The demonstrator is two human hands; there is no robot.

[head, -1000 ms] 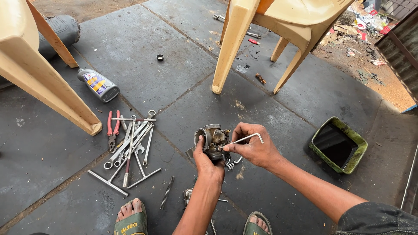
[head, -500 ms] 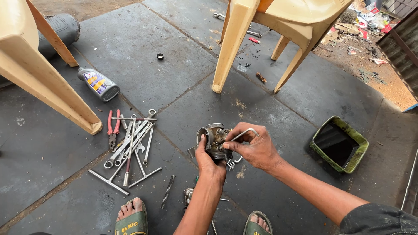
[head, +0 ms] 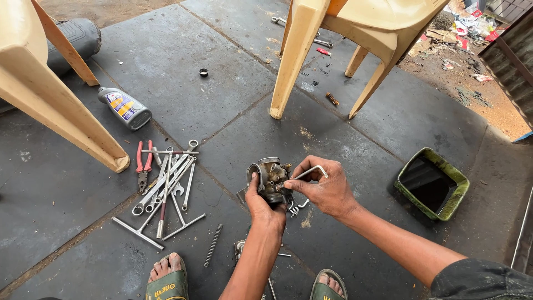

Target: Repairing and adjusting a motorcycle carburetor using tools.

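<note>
Left hand (head: 265, 204) grips the carburetor (head: 271, 180), held just above the floor, right of the spanner pile (head: 166, 183). Right hand (head: 327, 191) closed on the bent hex key (head: 302, 175); since a second ago the key's handle has swung lower, probably turning a screw—tip hidden.

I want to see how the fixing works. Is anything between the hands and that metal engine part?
No. The left hand grips the metal engine part directly, and the right hand presses a bent metal key straight against it.
</note>
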